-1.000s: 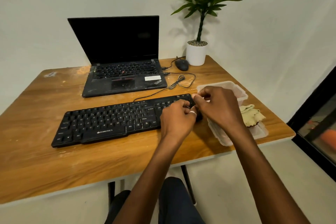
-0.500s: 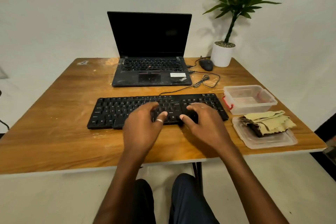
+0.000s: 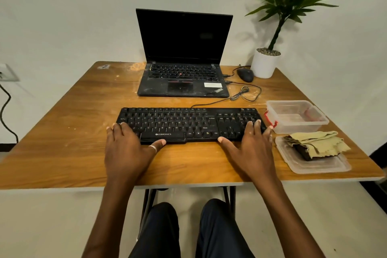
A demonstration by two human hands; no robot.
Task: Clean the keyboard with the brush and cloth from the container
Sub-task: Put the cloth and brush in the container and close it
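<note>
Both forearms reach straight forward. The left hand (image 3: 125,148) and right hand (image 3: 252,148) lie flat with fingers spread on the two ends of the keyboard (image 3: 188,123), thumbs touching its near edge, gripping nothing. The container (image 3: 320,120) stands at the keyboard's 3 o'clock. At 4 o'clock, the cloth (image 3: 320,142) lies on a lid (image 3: 326,168).

Left hand (image 3: 125,148) and right hand (image 3: 250,148) rest flat on the keyboard's (image 3: 188,123) 2 ends.

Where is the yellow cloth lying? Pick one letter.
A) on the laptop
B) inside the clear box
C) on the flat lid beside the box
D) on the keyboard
C: the cloth lies on the flat lid, beside the box, not in it.
</note>
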